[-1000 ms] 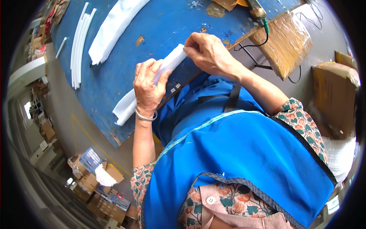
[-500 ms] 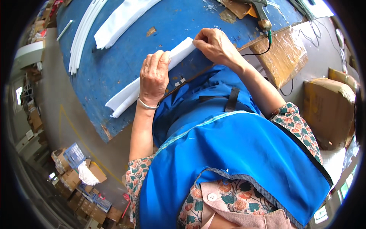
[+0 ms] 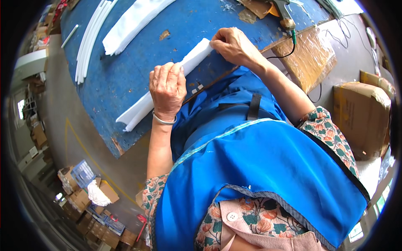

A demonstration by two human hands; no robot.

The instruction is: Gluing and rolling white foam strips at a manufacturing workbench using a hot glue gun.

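The worn blue tabletop [image 3: 138,75] fills the upper half of the view, and its near edge runs from about 8 o'clock up toward 2 o'clock, just in front of the person's blue apron [image 3: 259,175]. Along that edge lies a long folded strip of white foam sheet [image 3: 142,108], slanting from 8 o'clock to 1 o'clock, its lower end close to the tabletop's corner. Beyond the strip there is bare blue surface toward 11 o'clock, before a second, wider folded white foam piece [image 3: 130,23] and a bundle of thin white rods [image 3: 90,39] near the far left edge. At 1 o'clock the room narrows: brown cardboard scraps [image 3: 255,7] and a hand tool with a green-tipped cable [image 3: 289,23] sit close to the strip's upper end.

The left hand [image 3: 167,90] lies palm down over the middle of the white strip, fingers together and curled over its far side, pressing it flat against the tabletop; a silver bangle [image 3: 164,121] rings the wrist. The right hand [image 3: 234,44] is at the strip's upper end, at 1 o'clock from the left hand, fingers bunched and pinching the end of the foam. The strip shows between the two hands and runs on past the left hand toward 8 o'clock.

Off the tabletop at 3 o'clock stand a tape-wrapped brown cardboard box [image 3: 310,58] and another carton [image 3: 364,117].
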